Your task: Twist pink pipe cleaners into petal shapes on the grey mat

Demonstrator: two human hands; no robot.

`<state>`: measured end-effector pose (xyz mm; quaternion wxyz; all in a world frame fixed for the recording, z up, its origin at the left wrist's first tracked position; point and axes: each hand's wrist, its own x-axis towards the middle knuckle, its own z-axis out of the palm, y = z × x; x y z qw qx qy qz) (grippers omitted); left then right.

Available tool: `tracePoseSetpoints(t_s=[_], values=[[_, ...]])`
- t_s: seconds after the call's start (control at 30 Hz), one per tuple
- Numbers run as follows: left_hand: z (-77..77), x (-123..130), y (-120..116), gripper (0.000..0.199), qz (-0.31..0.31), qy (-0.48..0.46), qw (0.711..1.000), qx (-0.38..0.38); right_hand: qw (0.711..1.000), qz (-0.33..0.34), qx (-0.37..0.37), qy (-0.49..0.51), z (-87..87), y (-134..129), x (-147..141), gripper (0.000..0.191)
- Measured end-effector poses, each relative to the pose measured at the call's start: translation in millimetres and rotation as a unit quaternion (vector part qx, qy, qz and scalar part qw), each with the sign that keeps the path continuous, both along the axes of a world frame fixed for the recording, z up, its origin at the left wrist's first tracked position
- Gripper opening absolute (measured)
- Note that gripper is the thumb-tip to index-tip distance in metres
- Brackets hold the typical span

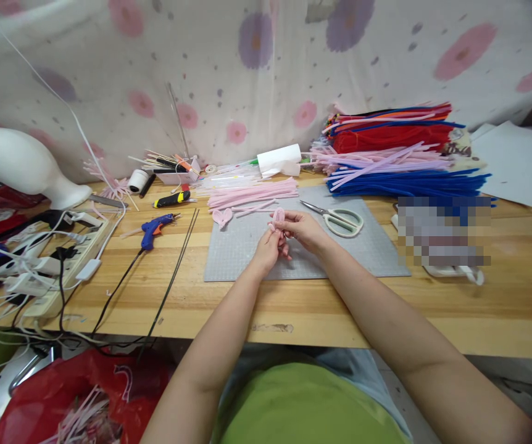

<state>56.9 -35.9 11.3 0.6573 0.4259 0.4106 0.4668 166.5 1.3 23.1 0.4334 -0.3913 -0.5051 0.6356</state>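
Note:
Pinched between my two hands is a bent pink pipe cleaner [278, 215], curled into a small loop. My left hand [268, 248] grips its lower end, and my right hand [299, 228] holds the loop from the right side. Both are over the grey cutting mat [229, 259]. A heart-shaped pink pipe cleaner piece [222, 218] lies at the mat's left edge. Behind my hands rests a bundle of pale pink pipe cleaners [252, 193]. Scissors with light handles [340, 221] lie to the right of my right hand, blades pointing left.
Left of the mat lie a blue glue gun [153, 232], thin dark rods [173, 274] and a yellow-black utility knife [172, 198]. A cabled power strip [92, 243] and white foam head [20, 163] stand farther left. Blue pipe cleaners [409, 184] are stacked back right.

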Motion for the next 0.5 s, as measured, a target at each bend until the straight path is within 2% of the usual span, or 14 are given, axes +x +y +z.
tracePoseSetpoints(t_s=[0.1, 0.23, 0.37, 0.5], values=[[7.5, -4.3, -2.0, 0.026, -0.061, -0.056, 0.997, -0.011, 0.999, 0.033, -0.017, 0.032, -0.4, 2.8, 6.8, 0.041], [22.5, -13.8, -7.5, 0.026, -0.183, -0.146, 0.967, -0.097, 0.996, 0.072, -0.011, 0.043, -2.6, 1.7, 11.6, 0.04], [28.1, -20.5, -10.1, 0.027, -0.201, -0.178, 0.954, -0.132, 0.99, 0.13, -0.003, 0.054, -1.0, -4.3, 9.0, 0.032], [20.5, -20.3, -6.7, 0.024, -0.21, -0.184, 0.953, -0.114, 0.988, 0.15, 0.043, -0.011, 5.3, -4.1, 11.8, 0.025]])
